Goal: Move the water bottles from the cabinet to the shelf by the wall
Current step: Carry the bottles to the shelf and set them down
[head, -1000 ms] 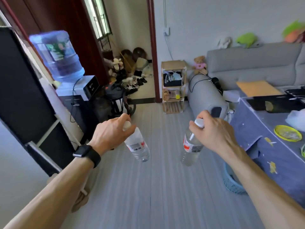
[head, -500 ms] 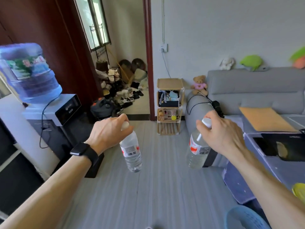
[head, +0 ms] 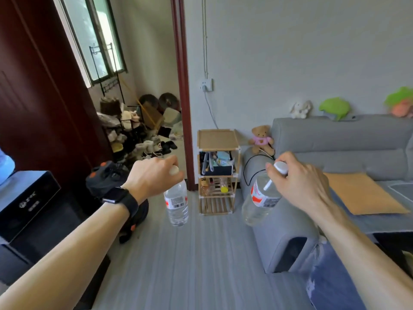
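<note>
Sofa [head: 335, 139] in grey fabric is taking up the right of the room, and striped floor [head: 190, 253] is stretching ahead to the wall [head: 290, 52]. The small wooden shelf [head: 218, 139] is standing against that wall, between the door frame and the sofa arm, and I am taking it to be the goal. Its lower tiers are carrying a dark bin and small odds and ends, so the flat top is looking like the likeliest landing place.

Both arms are reaching forward with one bottle each, probably so that two are crossing in one trip. The left hand [head: 152, 175], with a dark watch [head: 118, 198] on its wrist, is curling its fingers over the cap end of the left bottle [head: 176, 202], which is hanging almost upright over the floor. The right hand [head: 299, 182] is clamping its fingers round the neck of the right bottle [head: 259, 198] just under the white cap [head: 281, 167]. This bottle is hanging tilted, with its base pointing down and leftward. Gripping at the neck is letting each bottle dangle by its own weight. Both are hanging in the air, well apart from the shelf, neither yet set down.
</note>
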Demonstrator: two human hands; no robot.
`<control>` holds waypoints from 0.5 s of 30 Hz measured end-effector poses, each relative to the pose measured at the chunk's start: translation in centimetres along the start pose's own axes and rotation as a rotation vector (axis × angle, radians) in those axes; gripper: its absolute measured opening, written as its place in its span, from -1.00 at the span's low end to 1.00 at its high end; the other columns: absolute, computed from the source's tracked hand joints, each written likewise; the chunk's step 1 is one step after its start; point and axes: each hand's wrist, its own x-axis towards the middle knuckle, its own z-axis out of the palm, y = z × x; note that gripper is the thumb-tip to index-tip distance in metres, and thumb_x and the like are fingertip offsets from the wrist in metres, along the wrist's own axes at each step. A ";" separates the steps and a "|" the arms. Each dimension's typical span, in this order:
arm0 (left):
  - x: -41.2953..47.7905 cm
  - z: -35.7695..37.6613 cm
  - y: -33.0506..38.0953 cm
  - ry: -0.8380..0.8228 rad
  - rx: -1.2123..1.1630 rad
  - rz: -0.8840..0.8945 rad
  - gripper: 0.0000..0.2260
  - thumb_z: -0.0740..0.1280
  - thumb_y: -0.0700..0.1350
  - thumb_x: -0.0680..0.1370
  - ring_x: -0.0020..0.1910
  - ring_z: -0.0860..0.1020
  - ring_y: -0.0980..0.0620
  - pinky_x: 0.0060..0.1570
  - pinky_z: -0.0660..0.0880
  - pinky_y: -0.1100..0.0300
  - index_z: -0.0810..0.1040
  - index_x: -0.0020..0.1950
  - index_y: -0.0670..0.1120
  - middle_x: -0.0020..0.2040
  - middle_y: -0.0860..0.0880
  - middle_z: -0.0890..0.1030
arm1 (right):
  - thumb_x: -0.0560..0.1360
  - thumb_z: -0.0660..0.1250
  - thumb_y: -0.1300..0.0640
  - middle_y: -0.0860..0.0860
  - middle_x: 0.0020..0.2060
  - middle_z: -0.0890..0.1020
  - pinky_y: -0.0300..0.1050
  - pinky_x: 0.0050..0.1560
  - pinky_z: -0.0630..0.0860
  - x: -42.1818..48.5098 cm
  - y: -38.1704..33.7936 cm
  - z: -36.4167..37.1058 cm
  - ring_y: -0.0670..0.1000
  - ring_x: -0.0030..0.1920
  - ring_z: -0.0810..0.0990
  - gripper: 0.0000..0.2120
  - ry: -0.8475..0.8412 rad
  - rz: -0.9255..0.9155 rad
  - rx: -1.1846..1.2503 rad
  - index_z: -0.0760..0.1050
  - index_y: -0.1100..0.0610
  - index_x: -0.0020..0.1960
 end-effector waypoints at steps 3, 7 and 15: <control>6.2 1.7 -0.6 0.009 0.002 -0.006 -0.80 0.16 0.18 0.53 -0.21 0.54 -0.05 -0.27 0.38 0.13 0.43 -0.05 0.08 -0.21 0.09 0.57 | 0.55 0.24 -0.20 0.15 -0.17 0.68 0.00 -0.21 0.45 5.8 0.8 3.1 0.29 -0.10 0.61 -0.71 -0.016 -0.010 0.010 0.39 0.03 -0.01; 13.7 4.5 -0.9 0.012 0.018 -0.005 -0.77 0.16 0.21 0.53 -0.20 0.56 -0.03 -0.27 0.41 0.14 0.45 -0.05 0.09 -0.23 0.10 0.57 | 0.52 0.26 -0.21 0.09 -0.08 0.65 0.00 -0.18 0.45 12.7 2.4 7.6 0.27 -0.05 0.60 -0.74 -0.040 0.005 0.066 0.40 -0.02 -0.06; 29.3 9.8 -0.8 -0.021 0.033 -0.051 -0.73 0.14 0.26 0.54 -0.27 0.55 0.00 -0.34 0.38 0.14 0.42 -0.05 0.08 -0.26 0.08 0.56 | 0.48 0.36 -0.18 -0.03 -0.26 0.57 -0.07 -0.28 0.30 28.5 5.6 16.4 0.17 -0.20 0.49 -0.76 -0.118 -0.063 0.147 0.39 -0.05 -0.14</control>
